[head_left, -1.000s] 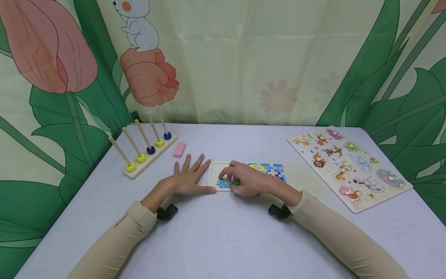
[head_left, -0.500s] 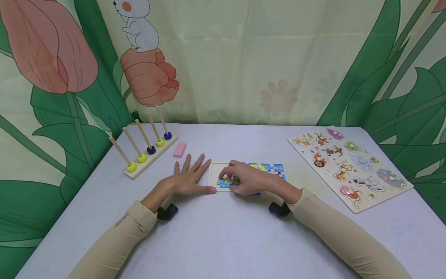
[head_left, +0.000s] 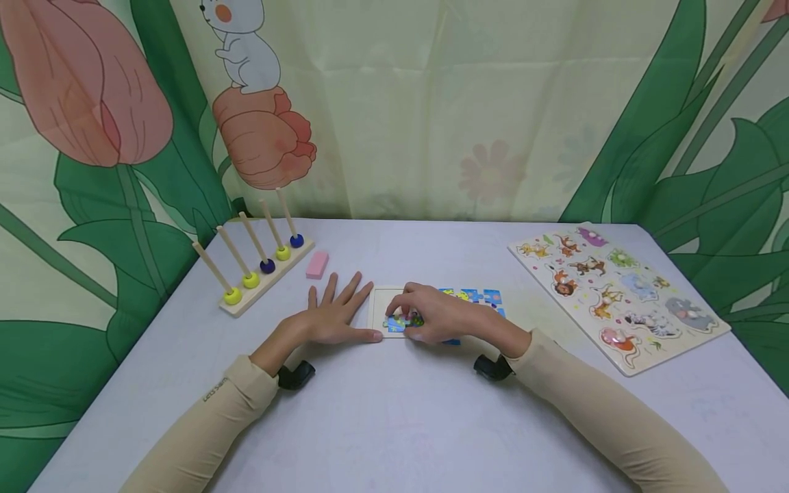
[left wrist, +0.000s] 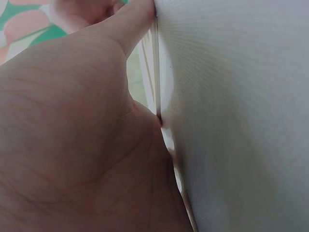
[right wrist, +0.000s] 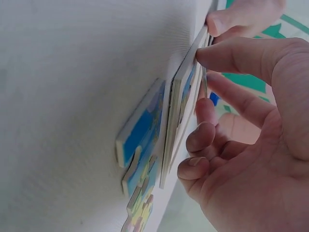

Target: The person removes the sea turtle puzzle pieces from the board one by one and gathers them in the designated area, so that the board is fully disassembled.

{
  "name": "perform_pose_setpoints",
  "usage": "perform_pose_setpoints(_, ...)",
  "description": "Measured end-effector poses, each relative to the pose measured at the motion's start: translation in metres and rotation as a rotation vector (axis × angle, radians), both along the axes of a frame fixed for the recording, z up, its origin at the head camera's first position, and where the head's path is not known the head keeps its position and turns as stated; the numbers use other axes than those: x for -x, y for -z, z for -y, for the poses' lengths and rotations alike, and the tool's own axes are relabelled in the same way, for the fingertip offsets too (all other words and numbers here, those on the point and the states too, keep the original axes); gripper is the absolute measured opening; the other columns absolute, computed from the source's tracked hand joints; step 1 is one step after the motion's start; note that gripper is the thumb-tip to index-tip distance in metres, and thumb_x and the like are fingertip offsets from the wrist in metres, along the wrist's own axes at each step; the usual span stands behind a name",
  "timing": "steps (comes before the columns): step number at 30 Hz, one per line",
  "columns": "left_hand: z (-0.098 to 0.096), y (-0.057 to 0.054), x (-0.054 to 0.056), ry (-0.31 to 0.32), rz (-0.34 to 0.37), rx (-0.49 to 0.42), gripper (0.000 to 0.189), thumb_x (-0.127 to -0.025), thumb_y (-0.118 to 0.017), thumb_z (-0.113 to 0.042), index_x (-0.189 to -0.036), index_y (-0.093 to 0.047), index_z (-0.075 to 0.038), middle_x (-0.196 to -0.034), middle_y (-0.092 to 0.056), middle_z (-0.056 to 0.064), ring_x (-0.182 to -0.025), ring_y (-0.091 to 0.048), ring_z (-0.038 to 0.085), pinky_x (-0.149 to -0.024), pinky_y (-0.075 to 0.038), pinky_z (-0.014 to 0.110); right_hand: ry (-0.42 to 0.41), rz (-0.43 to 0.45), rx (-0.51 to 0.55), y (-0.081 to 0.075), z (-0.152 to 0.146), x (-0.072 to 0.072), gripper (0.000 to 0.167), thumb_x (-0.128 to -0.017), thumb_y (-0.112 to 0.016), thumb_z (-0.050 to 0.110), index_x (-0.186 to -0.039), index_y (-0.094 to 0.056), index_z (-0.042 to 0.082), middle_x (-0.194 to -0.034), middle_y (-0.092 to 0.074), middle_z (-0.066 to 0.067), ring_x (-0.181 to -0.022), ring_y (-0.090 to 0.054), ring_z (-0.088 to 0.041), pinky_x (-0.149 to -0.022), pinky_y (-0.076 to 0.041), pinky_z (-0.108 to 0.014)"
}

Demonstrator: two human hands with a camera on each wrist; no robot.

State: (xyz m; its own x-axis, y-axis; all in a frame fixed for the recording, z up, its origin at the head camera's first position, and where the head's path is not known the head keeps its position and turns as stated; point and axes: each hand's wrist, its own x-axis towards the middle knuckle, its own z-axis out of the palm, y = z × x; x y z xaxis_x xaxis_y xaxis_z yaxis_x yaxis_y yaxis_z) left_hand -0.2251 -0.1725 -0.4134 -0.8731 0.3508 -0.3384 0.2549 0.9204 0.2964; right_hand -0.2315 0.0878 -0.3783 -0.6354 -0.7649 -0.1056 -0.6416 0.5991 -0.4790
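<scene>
My left hand (head_left: 333, 322) lies spread on the table, fingers straight, its thumb at the near left corner of a pale wooden puzzle tray (head_left: 379, 300). Over that tray my right hand (head_left: 439, 313) pinches a small jigsaw piece (right wrist: 204, 83) between thumb and fingers; the right wrist view shows it as a thin edge. Blue and green puzzle pieces (head_left: 395, 326) lie in the tray's near part, partly under the right hand. Loose jigsaw pieces (head_left: 473, 296), blue and yellow, lie to the right of the tray, some hidden by the right hand and forearm.
A wooden peg rack (head_left: 251, 291) with yellow and dark blue beads stands at the left. Beside it is a pink block (head_left: 317, 265). An animal peg puzzle board (head_left: 579, 277) lies at the right. A printed curtain (head_left: 394, 123) hangs behind the table.
My right hand has shifted very slightly left over the tray, still pinching the jigsaw piece. The left hand has stayed in place.
</scene>
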Motion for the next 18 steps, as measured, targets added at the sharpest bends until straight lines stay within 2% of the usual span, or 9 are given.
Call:
perform_pose_setpoints(14,-0.002,-0.004,-0.002,-0.008,0.013,-0.006,0.113,-0.087,-0.056,-0.087,-0.170,0.002,-0.037,-0.178,0.021,-0.006,-0.162,0.029,0.041,-0.122,0.014,0.079,0.006,-0.017,0.057,0.000,-0.007,-0.001,0.038,-0.093,-0.072,0.013,-0.131,-0.073,0.021,-0.104,-0.061,-0.004,-0.089,-0.056,-0.015,-0.081,-0.048,-0.029)
perform_pose_setpoints(18,-0.002,-0.004,-0.003,-0.012,0.013,-0.006,0.114,-0.087,-0.057,-0.087,-0.170,0.002,-0.037,-0.178,0.021,-0.006,-0.162,0.029,0.041,-0.122,0.014,0.079,0.020,-0.003,0.052,0.000,-0.011,-0.001,0.038,-0.093,-0.071,0.013,-0.130,-0.072,0.022,-0.107,-0.063,-0.003,-0.092,-0.058,-0.013,-0.082,-0.048,-0.028)
